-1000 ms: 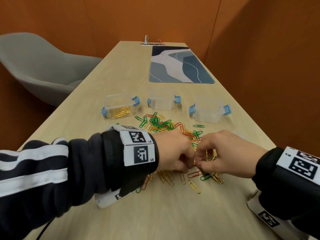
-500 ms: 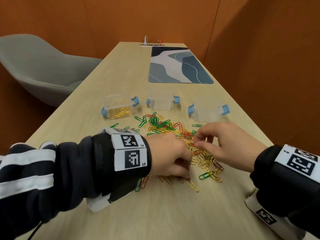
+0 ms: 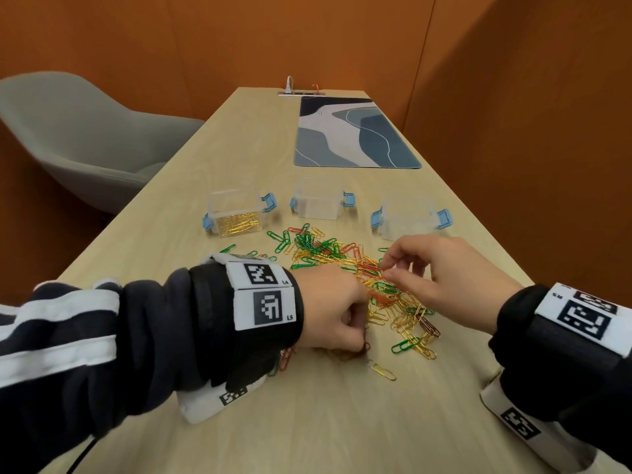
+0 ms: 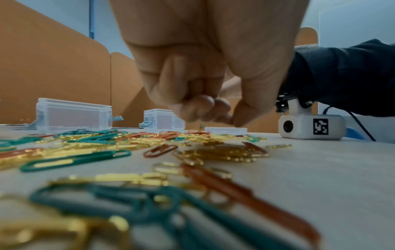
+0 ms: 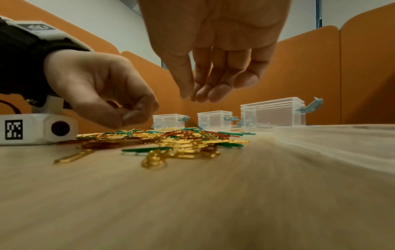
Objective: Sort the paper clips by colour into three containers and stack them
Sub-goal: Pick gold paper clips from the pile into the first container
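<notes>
I see the loose pile of gold, green and red wire paper clips (image 3: 359,278) spread on the pale wooden table (image 3: 325,422), just in front of the boxes and between my two hands. Their long axes point every way, with no common direction; one stray gold clip (image 3: 382,370) lies apart at the near edge, its long axis running diagonally from far-left to near-right. I cannot count the clips in the pile.

My left hand (image 3: 330,307) sits at the pile's near-left edge, fingers curled into a loose fist with the tips bunched low over the clips; the left wrist view is too blurred there for me to tell whether they pinch anything. My right hand (image 3: 444,271) hovers above the pile's right side, fingers slack and hanging down, holding nothing.

I count three clear plastic containers with blue latches in a row beyond the pile: the left container (image 3: 236,213) holds gold clips, the middle container (image 3: 319,201) and the right container (image 3: 408,217) look bare from the head view. Farther off lies one blue-and-grey patterned desk mat (image 3: 355,135), and one grey shell chair (image 3: 78,138) stands left of the table.
</notes>
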Demonstrator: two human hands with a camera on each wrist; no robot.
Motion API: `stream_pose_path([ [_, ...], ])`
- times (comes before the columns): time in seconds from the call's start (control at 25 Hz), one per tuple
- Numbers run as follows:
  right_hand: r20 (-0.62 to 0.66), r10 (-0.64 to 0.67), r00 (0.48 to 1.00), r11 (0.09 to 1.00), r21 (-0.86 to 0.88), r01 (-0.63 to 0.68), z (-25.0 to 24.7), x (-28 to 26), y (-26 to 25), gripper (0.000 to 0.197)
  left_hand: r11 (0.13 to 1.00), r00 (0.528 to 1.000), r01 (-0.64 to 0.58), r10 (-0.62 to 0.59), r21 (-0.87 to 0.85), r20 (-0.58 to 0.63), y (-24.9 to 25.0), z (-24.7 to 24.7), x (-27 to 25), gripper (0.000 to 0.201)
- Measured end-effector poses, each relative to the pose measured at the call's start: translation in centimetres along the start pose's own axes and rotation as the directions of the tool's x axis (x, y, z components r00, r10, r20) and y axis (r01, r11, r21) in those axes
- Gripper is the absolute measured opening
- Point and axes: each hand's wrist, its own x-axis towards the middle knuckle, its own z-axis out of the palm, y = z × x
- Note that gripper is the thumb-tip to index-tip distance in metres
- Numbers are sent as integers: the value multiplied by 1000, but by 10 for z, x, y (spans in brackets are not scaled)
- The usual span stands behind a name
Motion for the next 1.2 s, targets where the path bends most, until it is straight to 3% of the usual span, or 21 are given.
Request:
stream_pose_path([
  [0.16,120,23,993,1000,-12,-21,-3,-12,7,10,998,993,40,-44,-40,-108,-11,-9,-1,4],
  [0.28,297,73,952,997,-31,-67,-7,-20,7,9,992,994,-112,113,-48,3,-4,-4,-1,20],
  [0.36,349,70,934,997,-63,-51,-8,-19,7,14,987,984,-159,160,-21,73,3,-1,1,23],
  [0.56,395,21,918,997,-77,10,-3,-18,7,5,996,995,-87,87,16,53,4,0,2,17],
  [0.64,348,-6,937,997,-67,32,-3,-18,6,4,999,1000,11,-11,41,-12,4,-1,-2,25],
  [0.72,198,-41,979,998,-29,47,-5,-15,7,4,995,997,78,-77,61,-21,5,-1,-6,27],
  [0.8,74,-63,995,998,-7,64,-6,-11,6,6,995,996,91,-92,40,10,5,-1,-8,21],
  [0.92,23,-45,999,999,31,44,-7,-8,5,5,994,993,105,-105,0,45,4,-1,-7,14],
  [1.0,108,-34,994,998,64,27,-8,-12,3,15,993,991,115,-114,-8,71,4,1,-7,11],
  [1.08,285,-42,958,998,49,29,-7,-18,-3,24,991,991,130,-128,-30,45,3,1,-8,7],
  [1.2,429,-67,901,996,-27,87,1,-20,-7,28,976,963,200,-212,-87,-164,-7,-8,0,7],
])
